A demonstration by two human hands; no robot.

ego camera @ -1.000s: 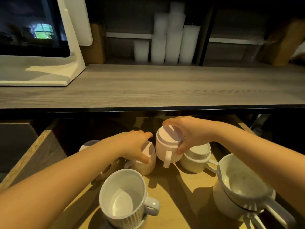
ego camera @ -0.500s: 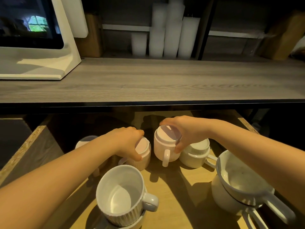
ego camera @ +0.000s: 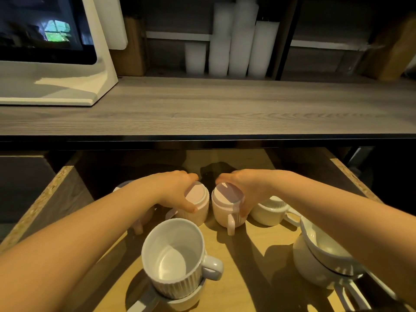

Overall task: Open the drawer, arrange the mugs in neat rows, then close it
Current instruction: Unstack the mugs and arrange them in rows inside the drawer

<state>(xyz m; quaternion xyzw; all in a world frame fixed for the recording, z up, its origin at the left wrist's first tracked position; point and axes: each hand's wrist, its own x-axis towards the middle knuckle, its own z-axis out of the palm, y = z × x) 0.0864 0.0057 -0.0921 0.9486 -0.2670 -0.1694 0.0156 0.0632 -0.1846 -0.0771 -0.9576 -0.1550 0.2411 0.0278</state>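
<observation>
Clasping a pale ribbed upside-down ceramic mug (ego camera: 199,206) from above in the left grip (ego camera: 177,194), handle turned leftward; clasping a second pale upside-down ceramic mug (ego camera: 222,210) in the right grip (ego camera: 246,192), handle pointing at the wearer. Standing nearly touching, long axes vertical, bases up, midway in the open wooden drawer (ego camera: 247,242).

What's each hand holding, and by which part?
Left hand grips the left mug, right hand the right mug, both upside down, each round its base end: thumb on the near side, fingers over the far side.
</observation>
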